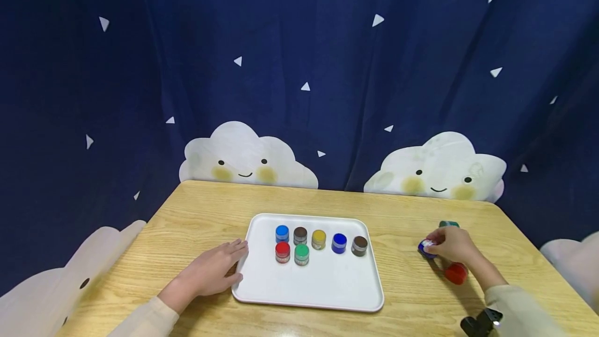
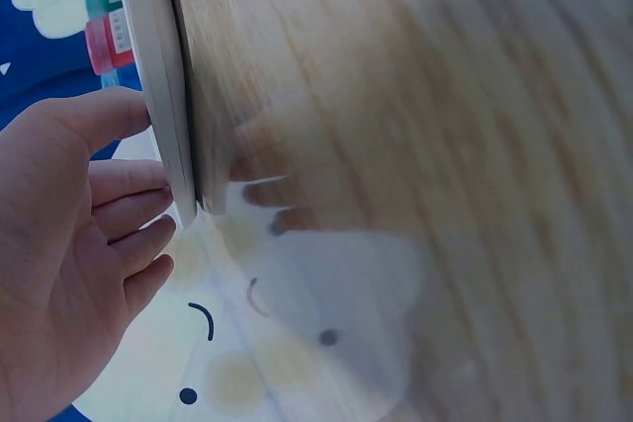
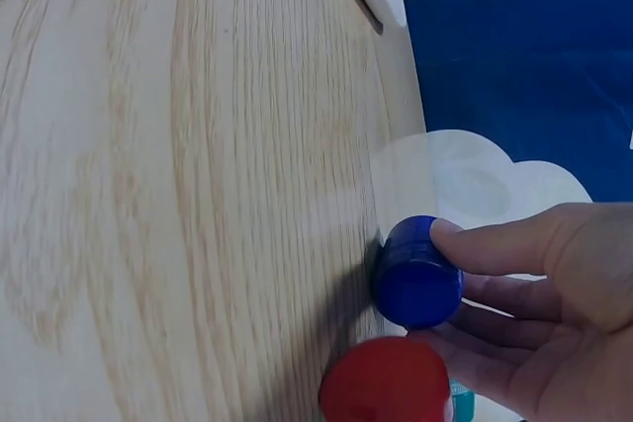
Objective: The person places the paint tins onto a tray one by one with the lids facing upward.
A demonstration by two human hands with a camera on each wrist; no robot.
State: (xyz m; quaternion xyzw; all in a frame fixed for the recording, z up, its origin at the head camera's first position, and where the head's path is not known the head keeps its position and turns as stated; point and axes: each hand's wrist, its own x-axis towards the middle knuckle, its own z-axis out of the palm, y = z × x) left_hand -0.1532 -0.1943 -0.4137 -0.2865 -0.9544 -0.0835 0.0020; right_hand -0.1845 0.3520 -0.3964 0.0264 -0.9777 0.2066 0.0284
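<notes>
My right hand [image 1: 453, 246] pinches a small blue paint jar [image 3: 417, 279] between thumb and fingers, over the right side of the table. Close to that hand are a red jar [image 1: 456, 273] and a teal-green jar [image 1: 448, 223], the latter partly hidden behind it. My left hand [image 1: 210, 270] rests its fingers against the left rim of a white tray [image 1: 323, 290]; in the left wrist view its fingertips touch the tray's edge. Several jars stand on the tray, among them a red one [image 1: 283, 253], a green one [image 1: 301, 255] and a yellow one [image 1: 318, 240].
The wooden table [image 1: 402, 285] carries the tray near its middle. Behind it hangs a dark blue curtain [image 1: 281, 66] with white clouds and triangles. A black device [image 1: 481, 322] sits at my right wrist.
</notes>
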